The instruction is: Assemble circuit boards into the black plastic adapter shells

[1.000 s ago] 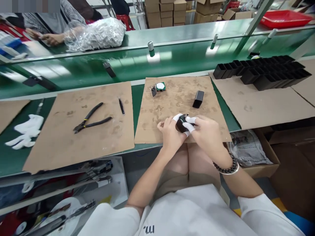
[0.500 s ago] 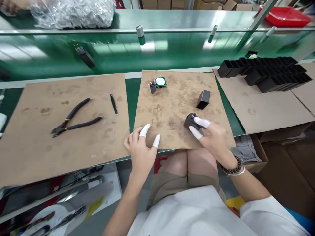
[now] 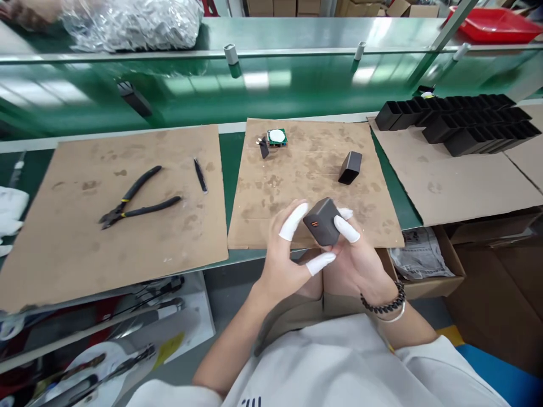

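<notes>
A small black charger-like case (image 3: 323, 221) with orange marks on one end is off the cardboard, tilted, above my lap. My right hand (image 3: 360, 254) is closed on its right side, with white finger cots on the thumb and a finger. My left hand (image 3: 282, 257), also in white cots, is spread at the left of the case; whether its fingertips touch the case I cannot tell. Beyond them, a second black case (image 3: 350, 168) stands on the cardboard mat (image 3: 297, 175). A green circuit board (image 3: 277, 137) with a white round part lies beside a small black plug piece (image 3: 263, 147).
On the left cardboard (image 3: 80, 226) lie black-handled cutting pliers (image 3: 139, 195) and tweezers (image 3: 201, 176). Rows of black cases (image 3: 462, 124) stand at right. Behind runs a green conveyor (image 3: 186, 93); a clear plastic bag (image 3: 139, 25) and another person's hand (image 3: 29, 14) are at upper left.
My right hand has raised the case from the cardboard and turned it toward me. My left hand has moved right, from the mat's edge to beside the case.
</notes>
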Available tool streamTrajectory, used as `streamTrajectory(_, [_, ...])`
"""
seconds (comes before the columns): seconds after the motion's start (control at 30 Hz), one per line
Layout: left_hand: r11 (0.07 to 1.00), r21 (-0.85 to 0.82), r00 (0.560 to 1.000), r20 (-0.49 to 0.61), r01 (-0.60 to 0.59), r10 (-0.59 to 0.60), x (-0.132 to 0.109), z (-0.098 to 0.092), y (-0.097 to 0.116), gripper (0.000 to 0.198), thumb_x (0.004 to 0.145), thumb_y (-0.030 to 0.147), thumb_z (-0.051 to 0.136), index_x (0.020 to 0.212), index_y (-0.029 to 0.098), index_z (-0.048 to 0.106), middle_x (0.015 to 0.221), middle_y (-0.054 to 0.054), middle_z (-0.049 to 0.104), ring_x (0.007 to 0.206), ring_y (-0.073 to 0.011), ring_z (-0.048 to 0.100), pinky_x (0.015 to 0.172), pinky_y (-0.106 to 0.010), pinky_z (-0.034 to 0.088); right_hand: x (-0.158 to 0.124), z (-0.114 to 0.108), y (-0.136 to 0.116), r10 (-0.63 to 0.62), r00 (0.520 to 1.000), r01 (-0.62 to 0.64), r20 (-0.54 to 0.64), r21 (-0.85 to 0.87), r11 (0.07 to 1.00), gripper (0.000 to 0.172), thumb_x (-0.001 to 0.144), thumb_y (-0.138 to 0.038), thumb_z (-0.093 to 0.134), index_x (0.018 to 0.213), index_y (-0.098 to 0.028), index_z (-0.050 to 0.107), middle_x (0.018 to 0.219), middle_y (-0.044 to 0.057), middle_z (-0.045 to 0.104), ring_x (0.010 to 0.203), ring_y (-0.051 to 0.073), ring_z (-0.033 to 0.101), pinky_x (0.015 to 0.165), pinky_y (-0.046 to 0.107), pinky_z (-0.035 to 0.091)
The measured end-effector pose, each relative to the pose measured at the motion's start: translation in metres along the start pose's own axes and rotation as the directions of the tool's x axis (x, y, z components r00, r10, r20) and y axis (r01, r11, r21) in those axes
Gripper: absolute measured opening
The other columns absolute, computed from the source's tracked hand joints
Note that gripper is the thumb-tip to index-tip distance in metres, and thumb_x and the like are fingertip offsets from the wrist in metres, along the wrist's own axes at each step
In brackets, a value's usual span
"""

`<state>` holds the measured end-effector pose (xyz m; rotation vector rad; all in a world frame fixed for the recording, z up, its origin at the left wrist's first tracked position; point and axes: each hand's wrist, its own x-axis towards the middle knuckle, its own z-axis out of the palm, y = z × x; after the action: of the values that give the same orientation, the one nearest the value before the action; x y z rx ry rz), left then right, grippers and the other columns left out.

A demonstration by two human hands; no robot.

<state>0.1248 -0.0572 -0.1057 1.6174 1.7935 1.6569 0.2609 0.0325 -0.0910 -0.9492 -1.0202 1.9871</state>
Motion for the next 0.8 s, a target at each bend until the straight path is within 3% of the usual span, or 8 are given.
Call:
streamTrajectory(0.03, [0.998,-0.066,1.0,-0.001,0.006,-0.006,0.003,0.003,0.006,0.075,0.08,0.038,0.086,0.145,0.023,0.054,0.146,-0.015,0.064,0.137,-0.0317,0.061,0.118,-0.047,0.049,-0.006,0.004,0.001,0.128,0.99,-0.133,0.061,0.1,0.986,0.026,0.084,-0.045,0.078,0.1,-0.027,0.068,0.104,0.0,0.079,0.088,0.017,0.076,0.08,0.031,0.067])
streamTrajectory(0.1, [0.983,-0.169,0.997,-0.008,0.069,-0.071,0.009,0.007,0.015,0.068,0.077,0.034,0.088,0.137,0.02,0.06,0.136,-0.014,0.071,0.129,-0.0303,0.067,0.115,-0.044,0.053,-0.017,0.009,0.001,0.263,0.951,-0.296,0.164,0.226,0.928,0.022,0.091,-0.043,0.072,0.104,-0.025,0.073,0.102,0.001,0.08,0.087,0.016,0.076,0.082,0.028,0.067])
streamTrajectory(0.27, [0.934,-0.295,0.979,0.023,0.2,-0.203,0.018,0.003,0.033,0.071,0.066,0.041,0.095,0.126,0.017,0.067,0.128,-0.013,0.075,0.122,-0.0308,0.071,0.109,-0.042,0.057,-0.035,0.009,-0.003,0.284,0.935,-0.343,0.211,0.343,0.875,0.017,0.097,-0.038,0.069,0.104,-0.026,0.077,0.103,-0.001,0.081,0.089,0.011,0.076,0.084,0.018,0.064])
streamTrajectory(0.5, [0.82,-0.473,0.945,0.11,0.322,-0.308,0.016,-0.001,0.05,0.072,0.061,0.043,0.098,0.121,0.019,0.066,0.124,-0.013,0.076,0.12,-0.031,0.073,0.104,-0.041,0.061,-0.049,0.011,-0.003,0.184,0.968,-0.229,0.172,0.293,0.928,0.019,0.091,-0.045,0.072,0.1,-0.027,0.076,0.113,0.0,0.08,0.096,0.014,0.076,0.086,0.024,0.065])
streamTrajectory(0.67, [0.687,-0.626,0.924,0.168,0.369,-0.343,0.012,0.002,0.048,0.07,0.058,0.044,0.099,0.116,0.021,0.066,0.119,-0.012,0.078,0.114,-0.03,0.076,0.096,-0.038,0.064,-0.053,0.011,-0.004,0.093,0.986,-0.122,0.137,0.217,0.969,0.032,0.082,-0.051,0.08,0.103,-0.028,0.073,0.086,-0.003,0.074,0.061,0.011,0.066,0.056,0.022,0.06])
streamTrajectory(0.73, [0.593,-0.689,0.888,0.17,0.417,-0.427,0.008,0.005,0.042,0.07,0.058,0.048,0.098,0.115,0.021,0.068,0.119,-0.011,0.078,0.114,-0.0302,0.076,0.095,-0.037,0.064,-0.052,0.007,-0.006,0.019,0.992,-0.032,0.125,0.104,0.994,0.032,0.08,-0.049,0.083,0.101,-0.027,0.072,0.077,-0.005,0.068,0.051,0.008,0.056,0.047,0.021,0.053])
streamTrajectory(0.8, [0.445,-0.755,0.818,0.206,0.482,-0.536,0.004,0.007,0.035,0.069,0.059,0.053,0.096,0.114,0.021,0.069,0.119,-0.01,0.078,0.115,-0.0303,0.075,0.097,-0.038,0.064,-0.048,0.0,-0.011,-0.083,0.989,0.091,0.119,-0.059,0.994,0.031,0.079,-0.041,0.085,0.103,-0.025,0.073,0.079,-0.004,0.068,0.054,0.008,0.056,0.046,0.02,0.05])
